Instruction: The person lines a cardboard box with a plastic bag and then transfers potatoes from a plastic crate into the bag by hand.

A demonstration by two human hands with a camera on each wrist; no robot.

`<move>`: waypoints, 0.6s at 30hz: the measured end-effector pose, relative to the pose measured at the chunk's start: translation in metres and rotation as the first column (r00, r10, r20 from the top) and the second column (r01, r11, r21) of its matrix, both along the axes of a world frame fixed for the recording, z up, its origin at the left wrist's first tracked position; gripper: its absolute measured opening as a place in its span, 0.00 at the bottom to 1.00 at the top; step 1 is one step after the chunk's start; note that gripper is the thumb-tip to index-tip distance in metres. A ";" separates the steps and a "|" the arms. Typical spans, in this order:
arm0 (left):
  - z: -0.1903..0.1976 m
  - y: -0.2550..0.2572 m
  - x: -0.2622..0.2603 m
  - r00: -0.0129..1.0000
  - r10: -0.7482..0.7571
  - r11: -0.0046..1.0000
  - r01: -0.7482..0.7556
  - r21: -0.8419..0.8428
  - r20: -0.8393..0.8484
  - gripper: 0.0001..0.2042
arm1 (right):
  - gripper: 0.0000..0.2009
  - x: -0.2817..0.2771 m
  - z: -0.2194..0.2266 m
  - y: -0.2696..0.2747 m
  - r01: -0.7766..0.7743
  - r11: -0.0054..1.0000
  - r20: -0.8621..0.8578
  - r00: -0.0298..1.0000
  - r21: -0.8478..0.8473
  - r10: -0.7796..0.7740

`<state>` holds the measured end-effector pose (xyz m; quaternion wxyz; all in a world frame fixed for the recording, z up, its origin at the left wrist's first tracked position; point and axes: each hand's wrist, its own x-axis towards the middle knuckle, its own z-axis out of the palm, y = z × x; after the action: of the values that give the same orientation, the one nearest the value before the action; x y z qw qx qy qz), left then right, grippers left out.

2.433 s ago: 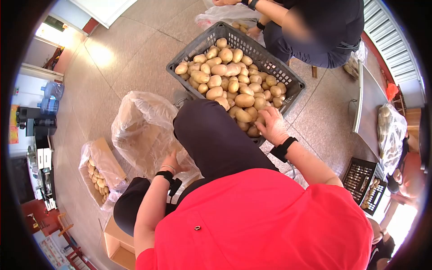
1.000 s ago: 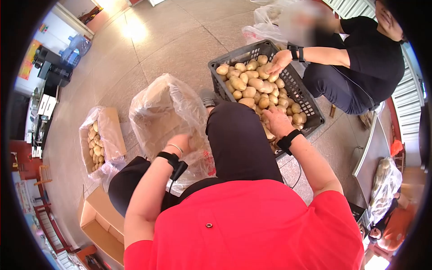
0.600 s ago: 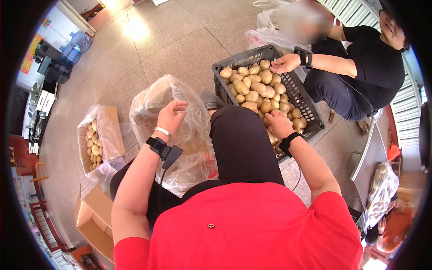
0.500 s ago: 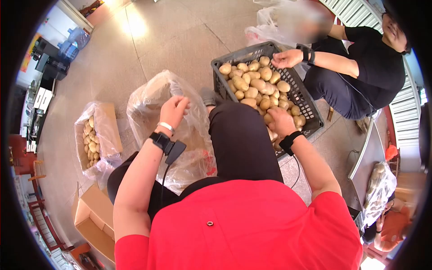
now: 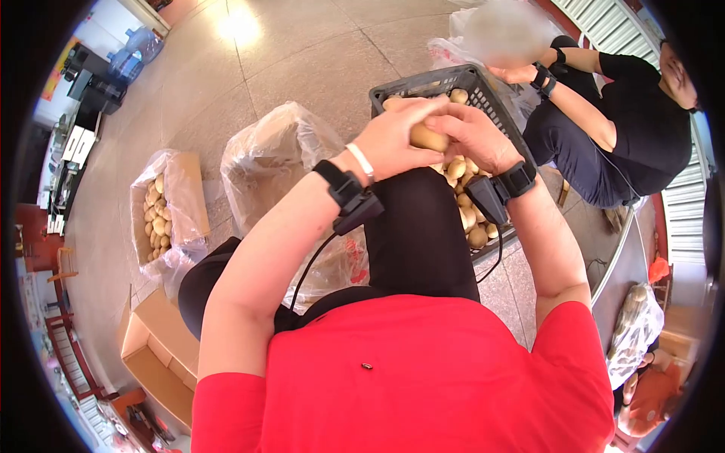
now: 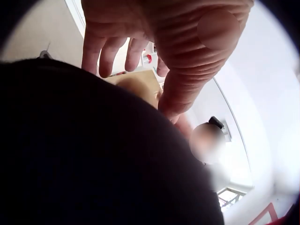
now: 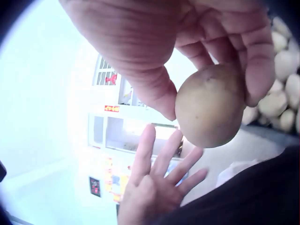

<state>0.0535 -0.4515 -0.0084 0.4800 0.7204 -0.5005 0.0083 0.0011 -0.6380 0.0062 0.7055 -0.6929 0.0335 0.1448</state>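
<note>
Over the black crate of potatoes, my right hand pinches a potato between thumb and fingers. The right wrist view shows that potato as round and light brown, with a few dark specks. My left hand reaches up beside it, overlapping the right fingers in the head view. In the right wrist view the left hand has its fingers spread and straight, apart from the potato. Its palm and extended fingers also show in the left wrist view. Both hands hide much of the potato heap.
Left of my knee stands a box lined with clear plastic. Farther left, a smaller lined carton holds potatoes. An open cardboard box lies at the lower left. Another person crouches beyond the crate.
My left hand has risen from the plastic-lined box and crossed right to the crate. My right hand has lifted a potato off the heap. The other person's hand has drawn back from the crate.
</note>
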 end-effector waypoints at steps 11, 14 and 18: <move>-0.167 0.161 0.009 0.617 0.782 0.410 -0.407 0.817 -0.085 0.32 | 0.15 -0.063 -0.093 -0.046 0.119 0.688 0.199 0.979 -0.715 0.037; -0.239 0.218 -0.026 0.398 0.914 0.198 -0.278 0.940 -0.074 0.27 | 0.17 -0.110 -0.128 -0.044 -0.055 0.665 0.126 0.967 -0.745 0.221; -0.287 0.249 -0.058 0.414 0.908 0.105 -0.081 0.991 -0.062 0.21 | 0.25 -0.144 -0.154 -0.035 0.033 0.489 0.219 0.919 -0.872 0.327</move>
<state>-0.0045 -0.2029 -0.2955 0.1001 0.9194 0.1360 -0.3552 -0.1434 -0.6732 -0.1474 0.2436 -0.9650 -0.0878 0.0415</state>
